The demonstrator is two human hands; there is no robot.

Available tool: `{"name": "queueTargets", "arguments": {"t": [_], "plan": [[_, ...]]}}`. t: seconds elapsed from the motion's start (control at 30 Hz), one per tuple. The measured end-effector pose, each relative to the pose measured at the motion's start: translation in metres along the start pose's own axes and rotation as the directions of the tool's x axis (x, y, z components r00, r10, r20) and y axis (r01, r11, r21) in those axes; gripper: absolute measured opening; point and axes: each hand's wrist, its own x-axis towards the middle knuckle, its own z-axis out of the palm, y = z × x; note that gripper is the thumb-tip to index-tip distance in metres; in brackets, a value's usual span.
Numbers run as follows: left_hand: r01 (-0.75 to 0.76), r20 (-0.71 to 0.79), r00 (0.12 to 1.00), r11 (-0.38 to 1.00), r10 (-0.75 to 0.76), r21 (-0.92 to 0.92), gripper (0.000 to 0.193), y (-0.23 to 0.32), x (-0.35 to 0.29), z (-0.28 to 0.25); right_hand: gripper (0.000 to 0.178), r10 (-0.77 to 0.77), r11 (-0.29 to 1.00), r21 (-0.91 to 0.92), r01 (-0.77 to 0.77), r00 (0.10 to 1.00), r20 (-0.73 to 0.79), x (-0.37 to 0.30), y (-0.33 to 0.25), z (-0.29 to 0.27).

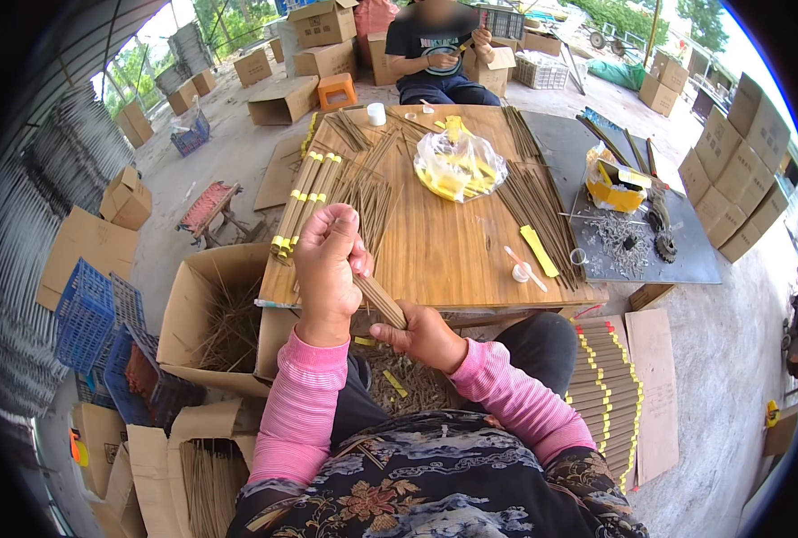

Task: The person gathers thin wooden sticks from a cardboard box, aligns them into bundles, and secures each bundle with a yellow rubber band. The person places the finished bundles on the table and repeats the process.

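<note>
Between my two hands, over the near edge of the wooden table, is a slim bundle of brown incense sticks. My left hand is closed around its upper end, thumb pressed on the curled fingers. My right hand grips the lower end. Just beyond my left hand lie finished-looking bundles with yellow bands, beside loose brown sticks. A clear plastic bag with yellow strips sits mid-table. To the right are a yellow paper strip and a small white pot with a flat stick across it.
A cardboard box of sticks stands left of the table. Banded bundles lie on cardboard at my right. A dark side table holds a yellow box and metal bits. Another person sits across, hands raised. Blue crates stand far left.
</note>
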Motion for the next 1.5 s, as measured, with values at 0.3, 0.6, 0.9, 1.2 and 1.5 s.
{"name": "queueTargets", "arguments": {"t": [0.3,0.6,0.9,1.2,1.5], "plan": [[-0.007,0.159,0.987,1.0,0.011,-0.022,0.016,0.001,-0.003,0.001,0.028,0.043,0.99,0.129,-0.061,0.989,0.139,-0.004,-0.011,-0.008],[-0.012,0.192,0.981,0.999,0.006,0.031,0.02,-0.001,-0.008,0.009,0.035,-0.37,0.922,-0.088,0.376,0.926,0.075,0.003,0.007,-0.014],[0.018,0.183,0.983,1.0,-0.022,0.026,0.018,-0.01,-0.01,0.01,0.024,-0.137,0.986,-0.112,0.123,0.982,-0.126,0.006,-0.003,0.0],[0.011,0.203,0.978,0.95,0.056,-0.313,0.049,0.015,-0.013,0.019,0.023,-0.14,0.986,-0.115,0.125,0.98,-0.141,-0.002,-0.016,0.001],[-0.054,0.177,0.984,0.979,0.018,0.197,0.044,-0.029,-0.052,0.01,0.025,-0.315,0.932,-0.271,0.241,0.908,-0.275,0.0,-0.007,0.007]]}}
